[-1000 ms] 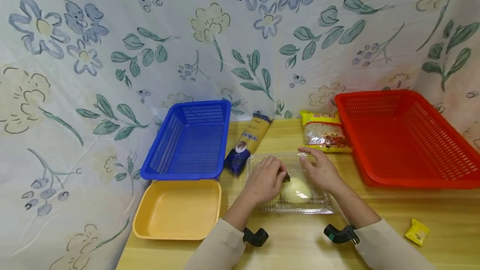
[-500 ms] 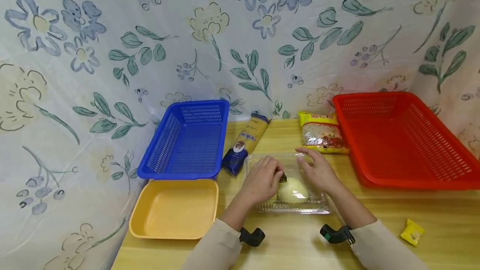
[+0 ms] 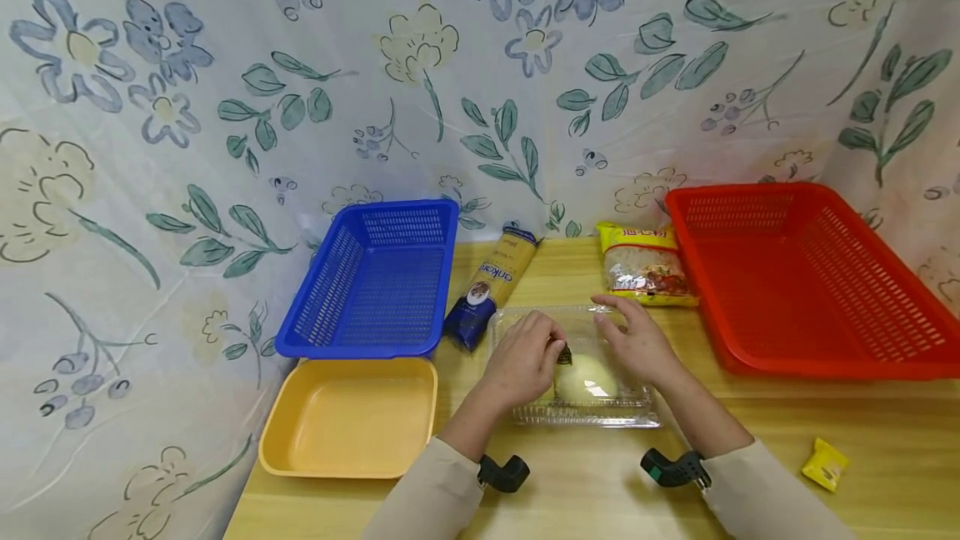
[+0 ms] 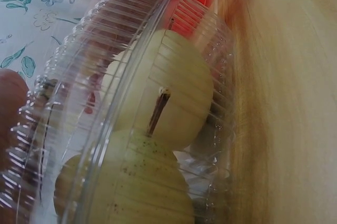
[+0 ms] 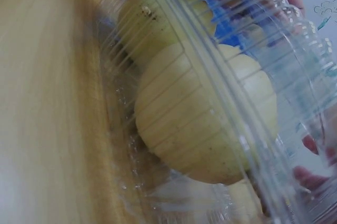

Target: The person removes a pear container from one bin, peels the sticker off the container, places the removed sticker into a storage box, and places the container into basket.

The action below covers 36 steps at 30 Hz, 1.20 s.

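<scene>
A clear plastic clamshell box (image 3: 645,415) lies on the table in front of me, its lid down. Inside it are pale yellow pears (image 3: 587,380), one with a brown stem (image 4: 158,109) in the left wrist view. My left hand (image 3: 522,363) is over the lid's left half, fingers bent. Its thumb and forefinger meet beside a small dark label (image 3: 564,355) on the lid; whether they pinch it cannot be seen. My right hand (image 3: 637,344) rests at the lid's right side, fingers spread and loosely bent, holding nothing.
A blue basket (image 3: 448,273) and a yellow tray (image 3: 273,440) stand to the left. Behind the box lie an "ankara" packet (image 3: 491,286) and a yellow food bag (image 3: 645,265). A red basket (image 3: 720,315) is at the right, with a small yellow packet (image 3: 825,464) nearer me.
The head view has shifted slightly since the first frame. Both hands and the box stay in the same place relative to each other.
</scene>
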Motion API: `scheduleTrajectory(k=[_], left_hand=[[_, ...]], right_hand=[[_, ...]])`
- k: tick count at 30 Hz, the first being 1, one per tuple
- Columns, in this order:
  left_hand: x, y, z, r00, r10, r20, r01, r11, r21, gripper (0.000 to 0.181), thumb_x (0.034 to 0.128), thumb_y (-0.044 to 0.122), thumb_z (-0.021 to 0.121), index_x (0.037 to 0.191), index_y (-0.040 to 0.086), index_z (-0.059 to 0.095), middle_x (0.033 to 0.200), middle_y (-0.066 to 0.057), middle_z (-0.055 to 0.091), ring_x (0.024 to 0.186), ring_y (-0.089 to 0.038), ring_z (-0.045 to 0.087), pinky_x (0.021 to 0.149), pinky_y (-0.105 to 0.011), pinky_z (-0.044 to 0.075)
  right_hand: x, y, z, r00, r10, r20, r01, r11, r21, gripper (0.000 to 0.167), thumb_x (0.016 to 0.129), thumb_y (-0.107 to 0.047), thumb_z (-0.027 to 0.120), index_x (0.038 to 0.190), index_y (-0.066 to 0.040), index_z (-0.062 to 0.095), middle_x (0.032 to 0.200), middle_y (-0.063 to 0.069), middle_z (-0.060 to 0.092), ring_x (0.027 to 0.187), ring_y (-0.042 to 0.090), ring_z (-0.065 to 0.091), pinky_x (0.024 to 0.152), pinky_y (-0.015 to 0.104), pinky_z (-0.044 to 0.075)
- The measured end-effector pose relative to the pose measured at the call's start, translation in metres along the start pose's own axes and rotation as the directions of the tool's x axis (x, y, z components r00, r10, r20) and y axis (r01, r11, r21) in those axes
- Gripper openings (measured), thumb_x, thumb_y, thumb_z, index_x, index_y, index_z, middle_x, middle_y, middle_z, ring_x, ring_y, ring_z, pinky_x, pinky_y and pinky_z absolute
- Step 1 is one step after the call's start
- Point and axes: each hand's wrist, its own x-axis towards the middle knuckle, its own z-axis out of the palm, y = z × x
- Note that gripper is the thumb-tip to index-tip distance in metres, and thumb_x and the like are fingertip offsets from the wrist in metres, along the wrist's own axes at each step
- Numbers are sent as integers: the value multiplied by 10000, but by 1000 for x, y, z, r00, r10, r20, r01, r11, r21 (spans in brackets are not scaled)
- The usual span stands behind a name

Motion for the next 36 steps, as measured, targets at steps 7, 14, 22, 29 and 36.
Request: scheduleTrajectory(k=[7, 14, 22, 29, 36], left_hand=[[0, 1, 0, 1000, -10, 3, 10, 1000, -16, 97, 1077, 197, 489, 1095, 153, 573, 1044, 25, 580, 949, -117, 534, 904, -289, 475], [0, 1, -1, 1000, -27, 4, 27, 999, -47, 112, 1080, 194, 484, 1095, 131, 575, 1050, 5, 583, 964, -130, 539, 913, -301, 478], [0, 1, -1, 999, -31, -14, 30, 997, -66, 105, 1077, 185, 489, 1083, 124, 574, 1041, 2, 579, 958, -133, 535, 907, -300, 477], [-1, 1, -1, 999, -33, -27, 31, 996, -84, 108, 1081, 181, 480, 1073, 118, 568, 1036, 0, 572, 936, -130, 523, 893, -298, 478], [-2, -2, -3, 988, -121, -98, 88, 952, -295, 120, 1095, 165, 438, 1115, 81, 520, 1003, -57, 557, 829, -122, 502, 745, -243, 460]], right_hand=[[-1, -3, -2, 1000, 15, 2, -15, 1000, 8, 426, 1078, -263, 517, 1465, -86, 511, 1507, 242, 421, 1419, 464, 402, 1099, 642, 422], [0, -3, -1, 1000, 22, 8, -22, 1000, 11, 460, 1080, -314, 510, 1474, -78, 501, 1511, 235, 420, 1420, 463, 403, 1098, 641, 424], [0, -1, -1, 999, 31, 10, -31, 999, 16, 466, 1079, -323, 507, 1481, -88, 495, 1517, 233, 412, 1423, 467, 398, 1105, 646, 413], [0, -1, 0, 999, 33, 9, -33, 999, 19, 445, 1079, -280, 515, 1480, -88, 498, 1512, 236, 418, 1424, 467, 396, 1102, 649, 414], [-2, -4, -1, 1000, 28, 6, -28, 1000, 10, 431, 1081, -280, 510, 1469, -91, 508, 1516, 239, 420, 1429, 470, 387, 1104, 649, 412]])
